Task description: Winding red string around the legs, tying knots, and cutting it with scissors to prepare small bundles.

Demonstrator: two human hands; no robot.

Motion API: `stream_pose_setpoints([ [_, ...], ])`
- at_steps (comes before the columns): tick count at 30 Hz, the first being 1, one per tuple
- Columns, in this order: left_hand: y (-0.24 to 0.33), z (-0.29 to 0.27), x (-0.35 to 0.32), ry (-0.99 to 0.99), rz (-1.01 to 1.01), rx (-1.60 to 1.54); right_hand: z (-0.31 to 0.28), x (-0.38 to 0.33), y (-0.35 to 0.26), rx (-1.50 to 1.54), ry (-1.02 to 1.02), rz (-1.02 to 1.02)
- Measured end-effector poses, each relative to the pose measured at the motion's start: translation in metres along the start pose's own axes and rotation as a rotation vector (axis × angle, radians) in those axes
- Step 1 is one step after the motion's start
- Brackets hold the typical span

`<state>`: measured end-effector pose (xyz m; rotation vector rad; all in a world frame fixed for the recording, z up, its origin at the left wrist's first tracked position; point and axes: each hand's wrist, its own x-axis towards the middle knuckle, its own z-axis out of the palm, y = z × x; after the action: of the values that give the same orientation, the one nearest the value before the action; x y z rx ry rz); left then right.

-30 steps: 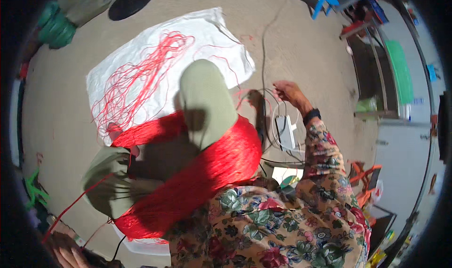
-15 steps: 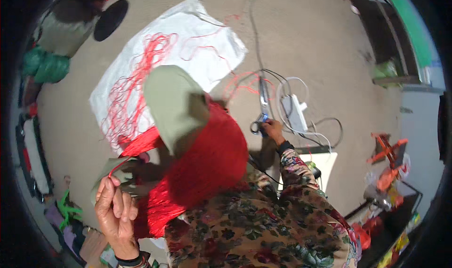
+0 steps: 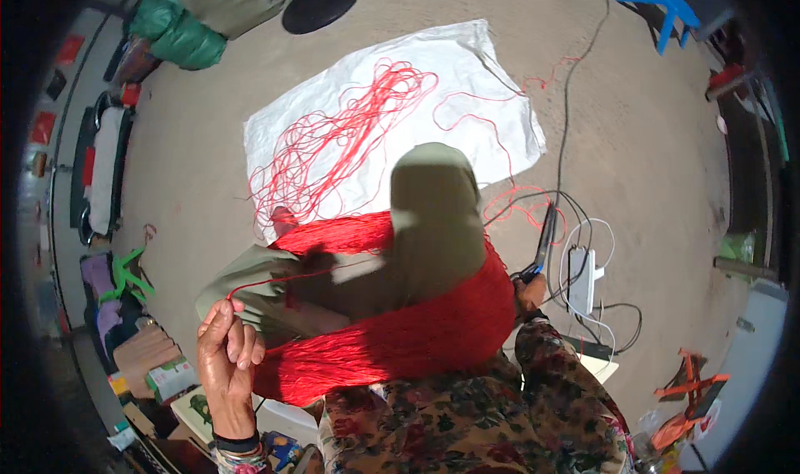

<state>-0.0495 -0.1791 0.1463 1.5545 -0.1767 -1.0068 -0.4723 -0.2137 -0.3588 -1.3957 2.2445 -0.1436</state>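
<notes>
My left hand (image 3: 227,349) pinches the end of a thin red cord (image 3: 275,282) between thumb and forefinger; the cord runs right across my lap. A thick skein of red cord (image 3: 392,341) is looped around my bent knees, clad in grey-green trousers (image 3: 433,191). At the skein's right side, my right hand (image 3: 531,293) is closed around the dark handles of what look like scissors (image 3: 546,237), their long blades pointing away from me. Part of that hand is hidden by the sleeve and skein.
Ahead on the floor lies a white sheet (image 3: 475,66) bearing loose tangled red cord (image 3: 350,132). To the right are a white power strip (image 3: 581,278) and black cables (image 3: 637,332). A blue stool (image 3: 667,3) stands far right; cardboard boxes (image 3: 150,353) are near left.
My view has swung, so the sheet and knees sit farther right. The scissors have come back closer to the skein. My left hand still pinches the cord, now stretched across my lap.
</notes>
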Motion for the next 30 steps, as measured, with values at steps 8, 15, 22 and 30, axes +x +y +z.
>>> stream_pose_setpoints([
  [8,0.010,-0.031,0.018,0.070,0.065,0.027,0.010,0.014,0.023,0.199,-0.095,0.026],
  [15,0.025,-0.073,0.031,0.054,0.157,-0.052,-0.036,0.000,0.037,1.195,-0.649,0.198],
  [22,0.023,-0.106,0.034,-0.077,0.213,-0.166,-0.159,-0.068,-0.053,0.966,-0.368,0.026],
  [30,0.028,-0.119,0.047,-0.174,0.257,-0.142,-0.344,-0.056,-0.180,0.794,-0.333,-0.648],
])
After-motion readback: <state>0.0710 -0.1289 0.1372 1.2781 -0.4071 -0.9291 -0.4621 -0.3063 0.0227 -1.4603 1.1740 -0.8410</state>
